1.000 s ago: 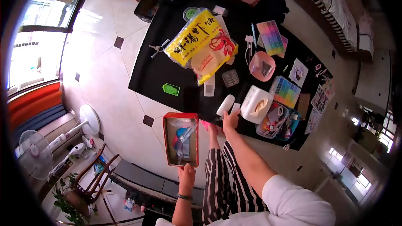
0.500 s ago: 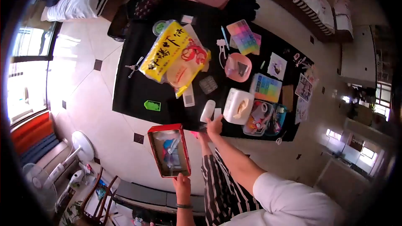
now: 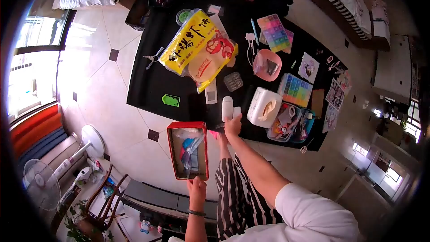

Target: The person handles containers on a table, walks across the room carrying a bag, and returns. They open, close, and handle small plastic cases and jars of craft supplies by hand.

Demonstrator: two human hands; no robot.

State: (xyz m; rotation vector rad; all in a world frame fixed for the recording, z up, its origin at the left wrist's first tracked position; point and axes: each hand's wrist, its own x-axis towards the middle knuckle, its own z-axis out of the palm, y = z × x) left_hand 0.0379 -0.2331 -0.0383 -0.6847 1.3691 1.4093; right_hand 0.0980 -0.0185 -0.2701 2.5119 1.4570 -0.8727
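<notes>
My left hand [image 3: 196,190] is closed on the near end of a red-rimmed open box [image 3: 206,152], held beside the table's front edge. Inside the box lie clear plastic wrapping and blue and red items [image 3: 188,145]. At the front edge of the black table, my right hand [image 3: 233,127] has its fingers closed at the lower end of a white oblong case [image 3: 227,106]. A small white block [image 3: 236,111] shows right beside it, against the same fingers; I cannot tell whether it is also gripped. A white tissue box [image 3: 257,103] stands to the right.
On the black table [image 3: 150,87] lie a yellow food bag [image 3: 192,45], keys [image 3: 153,57], a green tray [image 3: 171,100], a pink bowl [image 3: 264,74], colourful bead cases [image 3: 295,90] and a bin of supplies [image 3: 283,125]. A white fan [image 3: 92,140] stands at left.
The view has shifted, so the table appears further right and higher. The white case has turned more upright under my right hand. My left hand still holds the red box, now less tilted.
</notes>
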